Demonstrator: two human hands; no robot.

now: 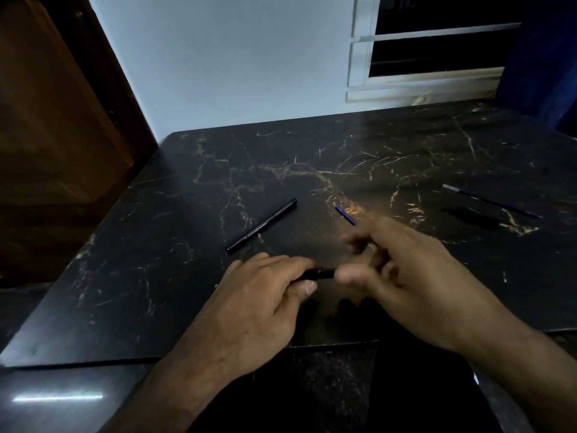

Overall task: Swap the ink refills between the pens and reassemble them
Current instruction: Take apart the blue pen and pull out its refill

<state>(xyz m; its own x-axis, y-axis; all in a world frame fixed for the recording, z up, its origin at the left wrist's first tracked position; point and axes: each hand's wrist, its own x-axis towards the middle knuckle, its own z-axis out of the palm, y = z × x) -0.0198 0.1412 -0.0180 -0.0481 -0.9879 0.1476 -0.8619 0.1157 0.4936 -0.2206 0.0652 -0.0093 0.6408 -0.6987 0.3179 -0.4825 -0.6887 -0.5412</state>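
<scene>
— Where does the refill sit against the barrel it has to enter?

— The blue refill (345, 215) juts from the top of the right hand (402, 270), pointing toward the far edge of the table (156, 276). The black barrel piece (317, 274) lies roughly crosswise, its open end facing right, just beside the right thumb. So the two long axes look nearly square to each other.

— And the hands?

— The left hand (265, 295) is clenched around the barrel piece. The right is blurred; its fingers seem curled on the refill, though I cannot tell how firmly.

— What else lies about?

— An empty black barrel (261, 225) rests diagonally beyond the left hand, threaded end away. A second refill (491, 200) lies well apart by the right edge, with a dark piece I can't identify near it.

— The next move?

— Probably turning the refill to line up with the open end.
</scene>
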